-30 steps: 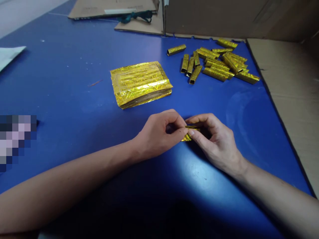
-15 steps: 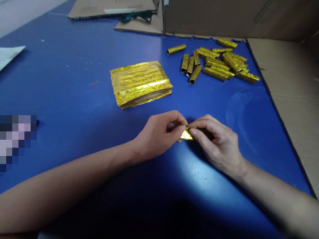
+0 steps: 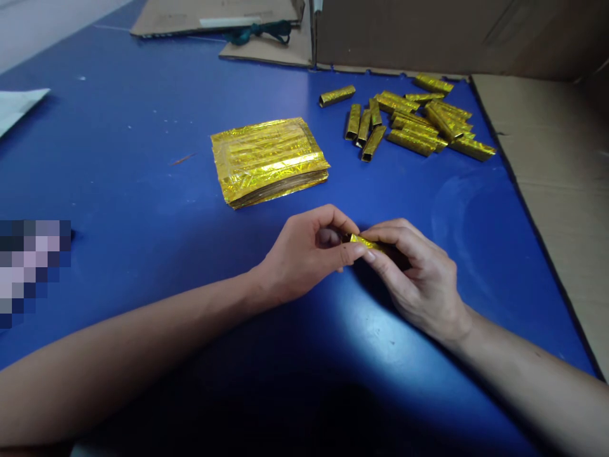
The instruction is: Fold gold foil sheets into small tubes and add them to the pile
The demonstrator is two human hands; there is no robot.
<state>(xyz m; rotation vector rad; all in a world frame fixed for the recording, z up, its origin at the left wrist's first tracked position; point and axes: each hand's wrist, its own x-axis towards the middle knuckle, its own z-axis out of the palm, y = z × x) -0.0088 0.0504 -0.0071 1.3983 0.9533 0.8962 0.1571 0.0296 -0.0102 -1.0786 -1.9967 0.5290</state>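
Between my two hands is a small gold foil paper tube (image 3: 365, 242), mostly covered by fingers. My left hand (image 3: 318, 249) pinches its left end, with the thumb along the near side. My right hand (image 3: 415, 270) grips the right part with thumb and fingertips, and the tips of both thumbs nearly meet. Beyond my left hand lies a stack of flat gold foil sheets (image 3: 269, 152), its layered edge facing me. Farther off to the right, several finished-looking gold tubes (image 3: 412, 139) lie in a loose heap, some showing open square ends.
The blue table (image 3: 143, 190) carries everything. Cardboard (image 3: 404, 38) stands along the back, and more cardboard (image 3: 547, 146) lies at the right. A dark green ribbon (image 3: 261, 30) rests on cardboard at the back. White paper (image 3: 19, 106) juts in at the left, above a pixelated patch.
The gold piece went from showing a flat, shiny face to a narrow folded tube shape. Both thumbs shifted slightly over it; the stack and the heap stayed put.
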